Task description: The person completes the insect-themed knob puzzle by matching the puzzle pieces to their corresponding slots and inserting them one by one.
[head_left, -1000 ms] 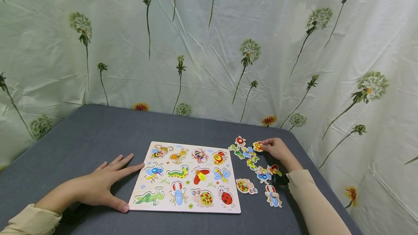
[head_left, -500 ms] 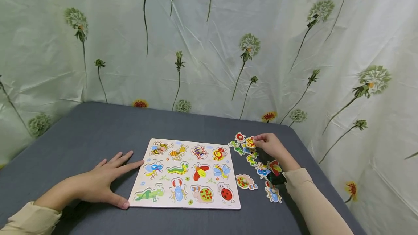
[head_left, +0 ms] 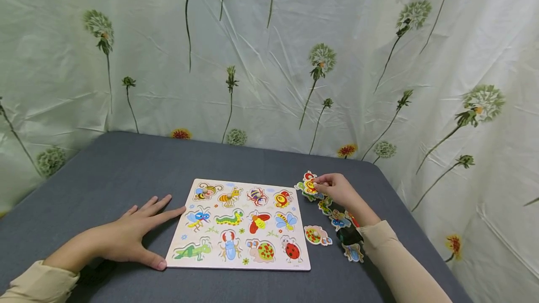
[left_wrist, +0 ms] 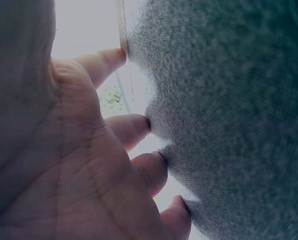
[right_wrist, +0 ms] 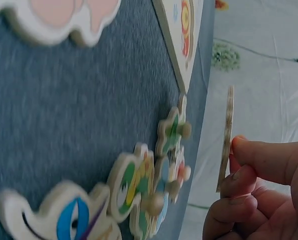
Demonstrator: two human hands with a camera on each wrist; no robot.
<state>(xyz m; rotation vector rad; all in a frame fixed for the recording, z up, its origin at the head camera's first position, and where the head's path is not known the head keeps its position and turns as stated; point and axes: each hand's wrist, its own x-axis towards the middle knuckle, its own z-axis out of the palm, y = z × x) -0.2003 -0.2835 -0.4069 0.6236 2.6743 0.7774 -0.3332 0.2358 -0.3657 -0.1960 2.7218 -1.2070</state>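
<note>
My right hand [head_left: 341, 193] pinches a red and yellow butterfly puzzle piece [head_left: 309, 186] between thumb and fingertips. In the right wrist view the butterfly piece [right_wrist: 226, 140] stands edge-on, raised over the table. Below it other knobbed insect pieces overlap one another, among them a green piece [right_wrist: 169, 132]. My left hand [head_left: 126, 237] lies with fingers spread at the puzzle board [head_left: 273, 266], its thumb and index fingertips right at the left edge. Printed insects fill the board; knobs show on the bee [head_left: 205, 192] and the wasp [head_left: 229, 197] in the far row.
A snail piece [head_left: 317, 235] lies just right of the board. Nearer my right sleeve are a mosquito piece [head_left: 339, 219] and a partly hidden stag beetle piece [head_left: 353, 252]. A flowered curtain [head_left: 269, 88] hangs behind the grey tabletop [head_left: 168, 162].
My right hand has carried the butterfly piece leftward from the right side of the loose pieces, over the others toward the board. The left hand keeps its place at the board edge.
</note>
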